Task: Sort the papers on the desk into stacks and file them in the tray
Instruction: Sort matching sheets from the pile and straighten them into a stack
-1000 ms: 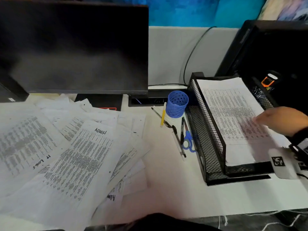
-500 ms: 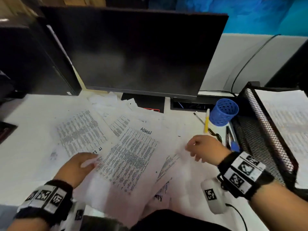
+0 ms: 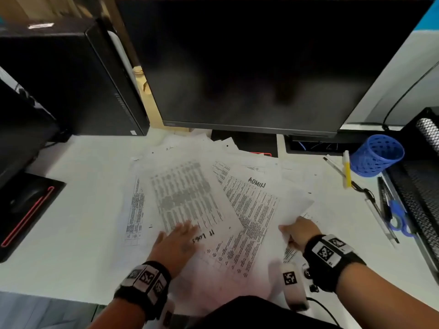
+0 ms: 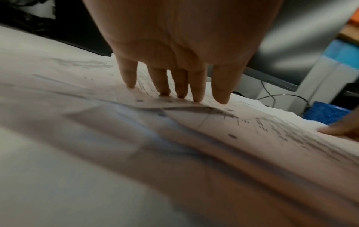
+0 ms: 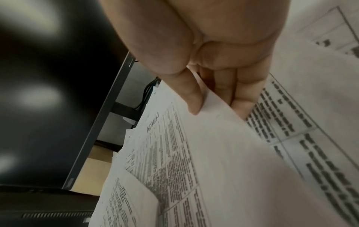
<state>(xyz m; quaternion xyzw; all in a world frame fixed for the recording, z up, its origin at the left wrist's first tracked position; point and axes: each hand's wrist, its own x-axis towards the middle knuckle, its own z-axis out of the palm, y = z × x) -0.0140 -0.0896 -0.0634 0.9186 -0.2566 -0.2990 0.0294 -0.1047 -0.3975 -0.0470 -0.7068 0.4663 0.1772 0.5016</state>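
Head view: left hand [image 3: 177, 243] flat, fingers straight, pressing the papers [image 3: 190, 198]; right hand [image 3: 299, 231] just beside it pinching one sheet [image 5: 223, 138] between thumb and fingers; risk: neighbouring sheets dragged along, pile skewing, because they overlap loosely.

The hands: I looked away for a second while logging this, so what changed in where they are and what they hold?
The right hand left the tray's filed stack, crossed to the loose papers and now pinches a blank sheet. The left hand came in, now flat on the IT Logs sheet. The ADMIN sheet stayed put.
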